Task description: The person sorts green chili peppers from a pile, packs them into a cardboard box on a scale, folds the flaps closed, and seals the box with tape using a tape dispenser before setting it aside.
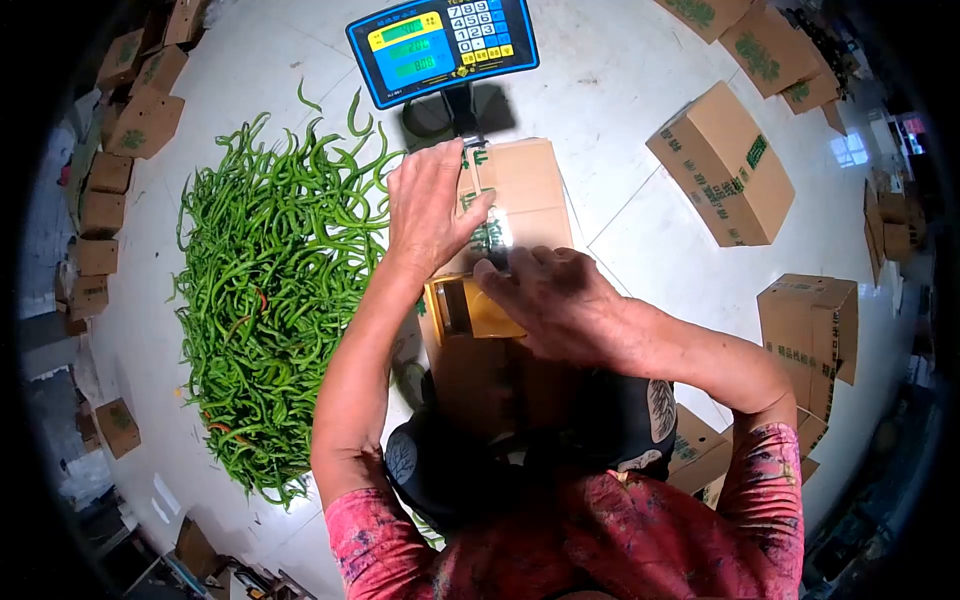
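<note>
In front of me a cardboard box [525,170] with green print stands by the digital scale display [440,50]. My left hand [430,195] lies on the box's left part, fingers stretched toward its far edge and thumb out to the side. A glossy strip of clear tape [497,228] runs along the top of the box. My right hand [560,300] is closed on a yellow tape dispenser [490,312] over the near part of the box. Its palm and some fingers hide part of the dispenser, and the exact grip is partly in shadow.
A broad heap of green chili peppers [280,290] covers the floor on the left. Closed cardboard boxes [725,165] stand at the right, with another box [800,320] nearer me. More boxes [105,215] line the far left. My knees flank the work.
</note>
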`<move>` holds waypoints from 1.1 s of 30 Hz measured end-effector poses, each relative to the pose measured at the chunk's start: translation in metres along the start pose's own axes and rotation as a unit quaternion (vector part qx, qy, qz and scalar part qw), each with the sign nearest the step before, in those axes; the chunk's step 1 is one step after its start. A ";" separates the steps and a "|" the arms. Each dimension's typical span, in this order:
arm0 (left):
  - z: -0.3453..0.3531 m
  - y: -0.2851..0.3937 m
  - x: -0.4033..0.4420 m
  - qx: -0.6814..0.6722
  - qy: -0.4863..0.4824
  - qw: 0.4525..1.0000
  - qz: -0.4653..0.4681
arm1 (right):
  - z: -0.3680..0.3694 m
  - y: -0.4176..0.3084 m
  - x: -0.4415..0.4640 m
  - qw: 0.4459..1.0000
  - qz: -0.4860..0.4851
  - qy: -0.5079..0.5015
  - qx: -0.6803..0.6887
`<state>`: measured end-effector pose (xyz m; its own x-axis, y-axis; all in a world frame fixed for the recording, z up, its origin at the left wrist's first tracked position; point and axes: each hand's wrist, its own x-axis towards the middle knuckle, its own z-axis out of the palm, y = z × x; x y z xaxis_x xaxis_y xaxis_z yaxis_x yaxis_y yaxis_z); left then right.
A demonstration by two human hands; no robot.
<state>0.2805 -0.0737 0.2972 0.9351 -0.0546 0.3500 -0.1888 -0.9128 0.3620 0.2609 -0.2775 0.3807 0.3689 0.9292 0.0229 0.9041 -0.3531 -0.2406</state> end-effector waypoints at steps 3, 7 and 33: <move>0.004 0.003 0.002 0.040 -0.011 0.999 0.030 | -0.001 -0.005 -0.002 0.999 0.015 -0.013 -0.032; 0.009 0.002 0.003 0.058 -0.022 0.997 0.037 | 0.004 -0.005 -0.006 0.996 -0.009 0.031 -0.086; 0.014 0.016 0.008 0.057 -0.075 0.996 -0.002 | 0.044 0.019 -0.008 0.963 -0.052 0.264 0.000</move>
<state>0.2894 -0.0945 0.2936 0.9719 -0.1027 0.2119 -0.1572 -0.9530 0.2592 0.2661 -0.2872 0.3334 0.3341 0.7746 0.5371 0.9423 -0.2606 -0.2103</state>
